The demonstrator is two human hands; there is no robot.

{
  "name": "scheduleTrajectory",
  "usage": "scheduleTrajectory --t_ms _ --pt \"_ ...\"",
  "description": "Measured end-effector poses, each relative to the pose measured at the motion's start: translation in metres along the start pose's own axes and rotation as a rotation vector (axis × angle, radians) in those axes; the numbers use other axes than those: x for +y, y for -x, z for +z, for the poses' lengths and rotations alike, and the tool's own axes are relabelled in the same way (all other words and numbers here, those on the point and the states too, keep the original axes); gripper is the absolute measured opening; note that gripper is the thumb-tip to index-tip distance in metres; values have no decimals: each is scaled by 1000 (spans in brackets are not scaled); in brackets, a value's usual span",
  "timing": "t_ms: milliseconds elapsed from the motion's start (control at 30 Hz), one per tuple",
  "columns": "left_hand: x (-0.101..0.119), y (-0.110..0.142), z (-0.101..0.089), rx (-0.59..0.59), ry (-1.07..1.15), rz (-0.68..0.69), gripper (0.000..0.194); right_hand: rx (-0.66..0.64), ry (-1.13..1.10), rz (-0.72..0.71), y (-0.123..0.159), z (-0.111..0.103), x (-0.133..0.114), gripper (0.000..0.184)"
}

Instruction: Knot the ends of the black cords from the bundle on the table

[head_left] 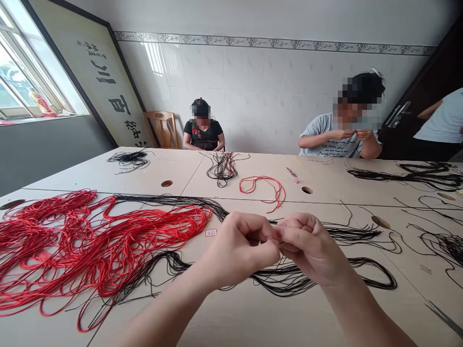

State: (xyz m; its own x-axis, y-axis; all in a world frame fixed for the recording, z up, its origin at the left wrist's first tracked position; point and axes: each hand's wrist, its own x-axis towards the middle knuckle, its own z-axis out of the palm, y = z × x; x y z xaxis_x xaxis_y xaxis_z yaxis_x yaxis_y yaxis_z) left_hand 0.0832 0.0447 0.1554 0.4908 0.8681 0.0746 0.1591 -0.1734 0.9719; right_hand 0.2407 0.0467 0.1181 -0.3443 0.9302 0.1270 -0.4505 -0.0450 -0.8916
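My left hand (246,248) and my right hand (307,243) meet above the middle of the table, fingertips touching. Both are closed in a pinch on what looks like a thin black cord, mostly hidden by the fingers. Beneath them lies a bundle of black cords (285,282), its looped end to the right. Another black bundle (354,233) passes behind my hands. A large heap of red cord (119,241) spreads over the left side, with black cords (170,260) beside it.
A small red-edged label (210,233) lies left of my hands. Farther off are a loose red cord (267,180) and black bundles (222,168). Scissors-like dark blades (446,318) lie at right. Two people (203,127) (340,130) sit across the table (231,323); another stands at right.
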Motion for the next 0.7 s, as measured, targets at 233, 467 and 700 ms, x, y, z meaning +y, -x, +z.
scheduleTrajectory --t_ms 233,467,700 --pt "3 -4 -4 5 69 -18 11 56 86 -52 -5 -5 -3 50" --pt "8 -8 -14 37 166 -18 25 -124 38 8 -7 5 -11 34" --pt "9 -7 -15 55 185 -19 26 78 157 -107 0 9 -5 28"
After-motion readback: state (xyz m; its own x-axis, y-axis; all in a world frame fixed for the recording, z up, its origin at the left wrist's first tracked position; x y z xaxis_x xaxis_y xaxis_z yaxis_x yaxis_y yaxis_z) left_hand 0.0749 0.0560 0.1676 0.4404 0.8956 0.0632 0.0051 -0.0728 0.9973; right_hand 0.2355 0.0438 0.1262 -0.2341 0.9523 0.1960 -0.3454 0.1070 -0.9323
